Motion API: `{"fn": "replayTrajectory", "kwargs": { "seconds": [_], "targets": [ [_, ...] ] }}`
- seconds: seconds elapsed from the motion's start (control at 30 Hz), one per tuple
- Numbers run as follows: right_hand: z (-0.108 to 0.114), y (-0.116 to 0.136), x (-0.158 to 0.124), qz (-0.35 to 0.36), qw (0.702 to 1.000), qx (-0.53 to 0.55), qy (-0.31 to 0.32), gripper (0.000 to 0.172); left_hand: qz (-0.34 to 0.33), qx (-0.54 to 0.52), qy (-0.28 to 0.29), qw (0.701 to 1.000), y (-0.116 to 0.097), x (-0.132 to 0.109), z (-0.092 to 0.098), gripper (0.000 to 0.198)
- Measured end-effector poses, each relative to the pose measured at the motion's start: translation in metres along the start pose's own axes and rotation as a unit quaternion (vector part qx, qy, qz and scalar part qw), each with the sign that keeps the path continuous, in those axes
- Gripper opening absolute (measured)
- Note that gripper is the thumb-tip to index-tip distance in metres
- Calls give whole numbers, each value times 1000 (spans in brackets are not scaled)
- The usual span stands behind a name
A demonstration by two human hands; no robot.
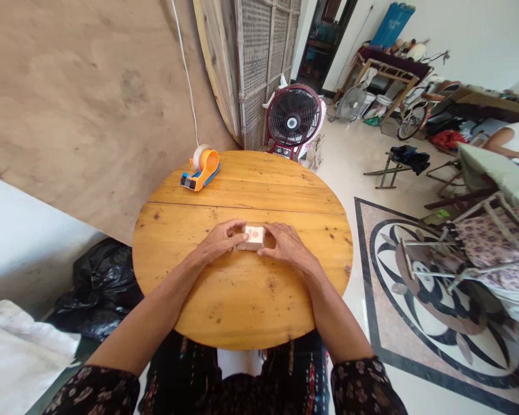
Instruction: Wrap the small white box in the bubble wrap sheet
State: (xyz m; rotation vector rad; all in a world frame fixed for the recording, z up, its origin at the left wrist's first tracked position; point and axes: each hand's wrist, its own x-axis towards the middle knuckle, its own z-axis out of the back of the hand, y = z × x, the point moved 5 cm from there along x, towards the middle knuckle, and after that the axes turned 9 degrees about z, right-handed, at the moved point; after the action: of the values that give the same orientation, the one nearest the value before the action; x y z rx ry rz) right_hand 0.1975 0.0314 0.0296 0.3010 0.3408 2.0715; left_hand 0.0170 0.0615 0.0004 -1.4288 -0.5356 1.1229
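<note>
In the middle of the round wooden table (pixel 242 311) lies a small whitish box (pixel 255 235) with a reddish print on its top, its exact kind too small to make out. My left hand (pixel 224 239) grips its left side, thumb and fingers curled around the edge. At the right side, my right hand (pixel 284 242) holds it the same way, thumb in front and fingers behind. Farther back on the left stands an orange and blue tape dispenser (pixel 204 167) with a roll of tape, out of both hands' touch.
Behind the table stands a dark red fan (pixel 293 118). Black plastic bags (pixel 101 282) lie at the left beside the table. On the right are a stool (pixel 389 170), a chair with patterned cloth (pixel 493 242) and another person's arm (pixel 501 141) by a cloth-covered table.
</note>
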Motion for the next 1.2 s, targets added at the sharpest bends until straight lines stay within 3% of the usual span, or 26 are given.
{"fn": "replayTrajectory", "kwargs": {
  "seconds": [0.13,0.33,0.53,0.7,0.9,1.2],
  "targets": [
    [-2,3,2,0,1000,-16,-6,46,-23,3,20,1000,2,2,-4,64],
    [-1,6,5,0,1000,-26,-12,33,-34,-18,38,999,3,5,-6,59],
    [0,7,4,-6,1000,-16,-24,35,-23,-22,39,999,0,4,-8,60],
    [2,6,1,5,1000,16,-27,60,-12,-24,27,999,3,4,-4,63],
    [0,6,4,2,1000,-5,-27,35,-31,-20,37,999,5,5,-5,61],
    [-1,7,5,-1,1000,-5,-16,36,-7,-25,52,998,-6,0,-10,55]
  ]
}}
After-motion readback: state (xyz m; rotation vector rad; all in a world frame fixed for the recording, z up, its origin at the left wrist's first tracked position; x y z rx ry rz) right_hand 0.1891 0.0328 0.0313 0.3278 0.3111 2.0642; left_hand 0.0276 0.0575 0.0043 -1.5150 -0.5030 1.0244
